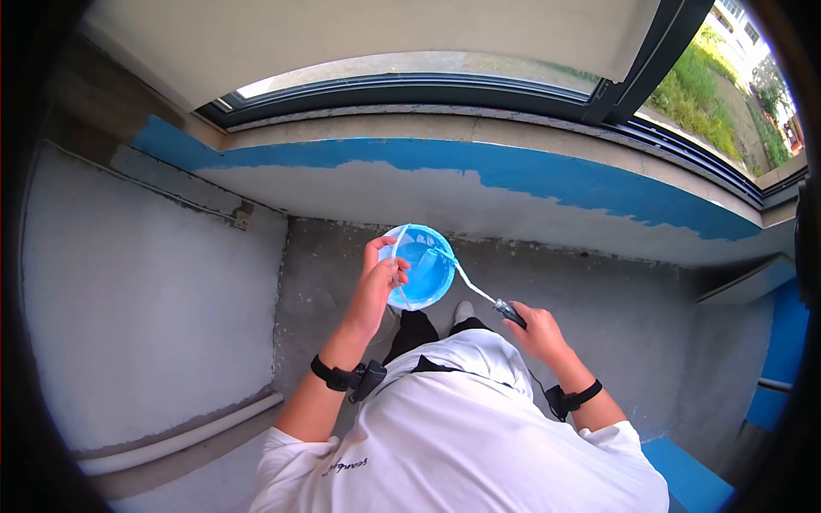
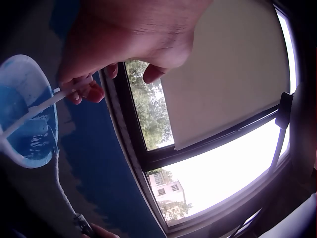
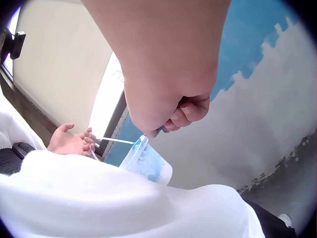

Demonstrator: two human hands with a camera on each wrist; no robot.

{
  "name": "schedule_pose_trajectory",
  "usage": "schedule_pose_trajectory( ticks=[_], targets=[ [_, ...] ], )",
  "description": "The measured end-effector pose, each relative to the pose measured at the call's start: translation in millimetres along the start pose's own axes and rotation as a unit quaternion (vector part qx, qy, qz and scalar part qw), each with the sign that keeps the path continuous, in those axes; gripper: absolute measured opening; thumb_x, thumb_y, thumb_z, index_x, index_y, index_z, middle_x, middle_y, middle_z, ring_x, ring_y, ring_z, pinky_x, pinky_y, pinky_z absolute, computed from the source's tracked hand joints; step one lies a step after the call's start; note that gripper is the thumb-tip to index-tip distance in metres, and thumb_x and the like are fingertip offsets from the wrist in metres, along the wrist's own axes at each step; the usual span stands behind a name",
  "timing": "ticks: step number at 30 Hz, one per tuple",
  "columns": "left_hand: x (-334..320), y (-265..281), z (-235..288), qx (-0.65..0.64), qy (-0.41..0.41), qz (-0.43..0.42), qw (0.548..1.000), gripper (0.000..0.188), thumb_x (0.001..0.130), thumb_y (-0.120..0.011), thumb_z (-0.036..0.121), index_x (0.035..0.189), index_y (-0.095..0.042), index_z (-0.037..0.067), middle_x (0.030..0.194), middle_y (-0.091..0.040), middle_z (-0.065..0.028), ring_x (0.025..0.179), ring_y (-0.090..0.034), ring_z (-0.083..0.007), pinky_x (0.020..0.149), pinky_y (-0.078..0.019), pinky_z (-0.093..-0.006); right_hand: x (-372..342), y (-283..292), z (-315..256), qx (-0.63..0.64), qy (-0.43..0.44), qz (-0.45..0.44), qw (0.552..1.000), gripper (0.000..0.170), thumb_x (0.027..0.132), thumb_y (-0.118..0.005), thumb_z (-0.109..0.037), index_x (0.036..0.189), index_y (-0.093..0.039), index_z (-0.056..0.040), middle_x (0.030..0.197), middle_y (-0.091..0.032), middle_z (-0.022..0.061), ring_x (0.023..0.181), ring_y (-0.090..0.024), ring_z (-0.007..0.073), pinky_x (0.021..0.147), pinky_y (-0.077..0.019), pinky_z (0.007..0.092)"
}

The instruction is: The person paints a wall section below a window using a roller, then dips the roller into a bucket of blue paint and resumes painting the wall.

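My left hand (image 1: pixel 369 289) holds a white paint bucket (image 1: pixel 430 302) by its pale bail handle (image 1: pixel 398 244), the fingers curled round it. Blue paint (image 1: pixel 434 278) covers the inside of the bucket, which hangs in front of my legs. In my right hand (image 1: pixel 541 333) is a paint roller, gripped by its dark handle (image 1: pixel 510 314). The roller's white bent rod (image 1: pixel 467 278) reaches over the rim, and its head (image 1: pixel 428 262) is down in the bucket, coated blue. The right wrist view shows the outside of the bucket (image 3: pixel 159 171), smeared with blue.
Ahead, a low wall has a blue painted band (image 1: pixel 530 184) with a ragged lower edge over bare plaster (image 1: pixel 376 188). Above it are a windowsill (image 1: pixel 513 141) and a dark-framed window with a blind (image 1: pixel 359 34). A white pipe (image 1: pixel 188 436) runs along the left wall's base.
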State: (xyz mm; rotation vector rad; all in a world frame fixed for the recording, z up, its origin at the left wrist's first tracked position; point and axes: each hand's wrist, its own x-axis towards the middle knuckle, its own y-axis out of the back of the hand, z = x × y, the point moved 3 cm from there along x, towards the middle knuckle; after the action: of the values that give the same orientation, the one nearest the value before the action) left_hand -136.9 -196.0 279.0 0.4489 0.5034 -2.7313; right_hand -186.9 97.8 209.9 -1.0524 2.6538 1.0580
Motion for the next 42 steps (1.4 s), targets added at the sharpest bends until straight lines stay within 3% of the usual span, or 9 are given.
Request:
schedule_pose_trajectory(
  ticks=[3, 5, 25, 30, 33, 35, 36, 38, 42],
  targets=[
    [0, 0, 0, -0.006, 0.006, -0.001, 1.0, 0.04, 0.087, -0.045, 0.017, 0.125, -0.034, 0.011, 0.095, -0.051, -0.0065, 0.083, -0.049, -0.0118, 0.082, -0.0389, -0.0292, 3, -1, 1, -0.03, 0.053, 0.024, 0.998, 0.03, 0.081, -0.064, -0.018, 0.107, -0.061, -0.0031, 0.077, -0.063, 0.02, 0.071, -0.062, 0.0367, 0.063, -0.0488, 0.04],
    [1, 0, 1, -0.001, 0.004, 0.007, 1.0, 0.04, 0.087, -0.045, 0.017, 0.125, -0.034, 0.011, 0.095, -0.051, -0.0066, 0.083, -0.049, -0.0117, 0.082, -0.0388, -0.0291, 1, -1, 2, 0.0, 0.001, 0.005, 1.0, 0.03, 0.081, -0.064, -0.018, 0.108, -0.061, -0.0033, 0.076, -0.063, 0.0199, 0.071, -0.062, 0.0369, 0.063, -0.0484, 0.0404],
    [3, 1, -7, 0.004, -0.005, 0.003, 1.0, 0.042, 0.088, -0.046, 0.019, 0.126, -0.033, 0.01, 0.096, -0.051, -0.0077, 0.082, -0.048, -0.0114, 0.081, -0.039, -0.0292, 0, 1, 5, 0.009, -0.017, 0.008, 1.0, 0.03, 0.082, -0.064, -0.018, 0.107, -0.06, -0.0016, 0.075, -0.063, 0.0208, 0.07, -0.062, 0.0373, 0.064, -0.048, 0.04],
    [11, 3, -14, -0.02, 0.007, 0.042, 0.999, 0.042, 0.089, -0.046, 0.021, 0.126, -0.033, 0.008, 0.096, -0.053, -0.0093, 0.083, -0.05, -0.0141, 0.082, -0.04, -0.0303, 1, 4, 4, 0.017, -0.012, 0.015, 1.0, 0.029, 0.082, -0.063, -0.019, 0.104, -0.06, -0.001, 0.074, -0.062, 0.0215, 0.07, -0.061, 0.0382, 0.063, -0.0474, 0.0399],
    [22, 14, -24, -0.071, 0.022, 0.06, 0.995, 0.042, 0.089, -0.046, 0.024, 0.125, -0.033, 0.005, 0.093, -0.053, -0.0095, 0.082, -0.05, -0.0157, 0.081, -0.0405, -0.0303, 3, 5, 10, 0.054, -0.027, 0.031, 0.998, 0.026, 0.084, -0.062, -0.018, 0.102, -0.059, 0.0, 0.068, -0.059, 0.0199, 0.062, -0.059, 0.0342, 0.059, -0.0458, 0.0382],
    [29, 21, -31, -0.102, 0.029, 0.071, 0.992, 0.039, 0.089, -0.046, 0.025, 0.121, -0.037, 0.003, 0.091, -0.053, -0.0091, 0.082, -0.05, -0.0161, 0.08, -0.0407, -0.0303, 7, 9, 12, 0.087, -0.037, 0.05, 0.994, 0.023, 0.085, -0.061, -0.017, 0.097, -0.057, 0.002, 0.062, -0.055, 0.0154, 0.054, -0.054, 0.024, 0.055, -0.0429, 0.0355],
    [35, 24, -35, -0.129, 0.036, 0.08, 0.988, 0.037, 0.089, -0.046, 0.026, 0.116, -0.041, 0.001, 0.088, -0.053, -0.0087, 0.081, -0.05, -0.0166, 0.078, -0.0409, -0.0304, 10, 8, 15, 0.083, -0.035, 0.051, 0.995, 0.023, 0.085, -0.061, -0.017, 0.097, -0.057, 0.002, 0.062, -0.055, 0.0154, 0.054, -0.054, 0.024, 0.055, -0.0429, 0.0355],
    [48, 35, -48, -0.165, 0.028, 0.084, 0.982, 0.034, 0.089, -0.045, 0.027, 0.111, -0.045, 0.001, 0.085, -0.053, -0.008, 0.079, -0.049, -0.0169, 0.077, -0.0408, -0.0306, 16, 5, 26, 0.156, -0.062, 0.097, 0.981, 0.021, 0.088, -0.058, -0.017, 0.092, -0.055, 0.0029, 0.058, -0.051, 0.0069, 0.051, -0.045, 0.0127, 0.049, -0.0386, 0.0301],
    [71, 53, -56, -0.254, 0.044, 0.087, 0.962, 0.03, 0.087, -0.044, 0.029, 0.097, -0.05, 0.001, 0.077, -0.049, -0.0061, 0.074, -0.046, -0.0174, 0.074, -0.0405, -0.0307, 35, 3, 22, 0.264, -0.111, 0.09, 0.954, 0.02, 0.091, -0.055, -0.019, 0.089, -0.054, 0.0012, 0.058, -0.049, 0.0002, 0.049, -0.044, 0.0082, 0.046, -0.0356, 0.0261]
  ],
)
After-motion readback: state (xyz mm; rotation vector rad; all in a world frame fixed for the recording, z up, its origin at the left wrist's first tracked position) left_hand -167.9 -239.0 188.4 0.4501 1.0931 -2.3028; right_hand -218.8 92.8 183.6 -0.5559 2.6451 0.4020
